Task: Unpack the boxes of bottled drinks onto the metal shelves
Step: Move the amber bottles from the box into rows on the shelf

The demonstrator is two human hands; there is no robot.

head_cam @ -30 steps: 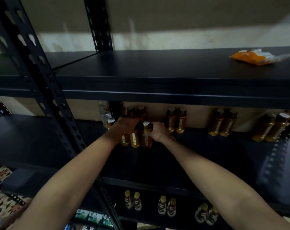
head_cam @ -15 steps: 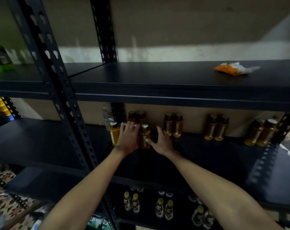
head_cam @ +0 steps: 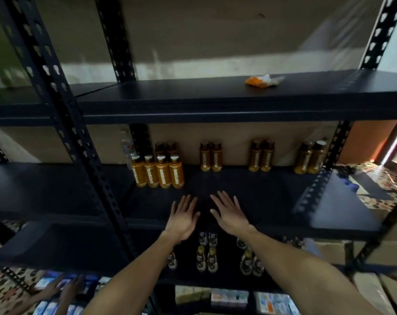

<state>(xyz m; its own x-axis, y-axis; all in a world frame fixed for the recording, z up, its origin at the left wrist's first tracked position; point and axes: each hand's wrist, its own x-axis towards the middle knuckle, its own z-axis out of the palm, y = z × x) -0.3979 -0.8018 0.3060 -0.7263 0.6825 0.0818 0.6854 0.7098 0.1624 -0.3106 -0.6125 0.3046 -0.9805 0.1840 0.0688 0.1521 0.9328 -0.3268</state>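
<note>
Front row [head_cam: 157,172] of four amber bottles now stands by itself at the left end of the middle shelf [head_cam: 250,196], just right of the post [head_cam: 79,155], upright, touching side by side, labels out. A second ago both hands were curled round these bottles, and half a second ago they were flat against them, squaring the line. Now both are pulled back near the shelf's front edge, well apart from the row. Left hand [head_cam: 182,218] and right hand [head_cam: 229,215] are palms down with fingers straight and spread, nothing in either. Can't tell if they rest on the shelf or hover just over it. Read: this batch is placed and released. Back pair [head_cam: 165,147] stands right behind the row at the wall. Three more pairs [head_cam: 261,155] are spaced along the back to the right with no front row before them yet, so the task looks partway done and the next step is likely another handful from a box. Lower bottles [head_cam: 206,258] sit in pairs on the shelf below. Top shelf [head_cam: 170,98] holds an orange packet [head_cam: 261,81]. Cardboard [head_cam: 329,250] low right may be supply boxes, can't confirm. Another person's hand [head_cam: 65,289], blurred, is on packs at bottom left. Risk: tall narrow bottles standing in contact, so a bump when the next set slides in could topple the line.
</note>
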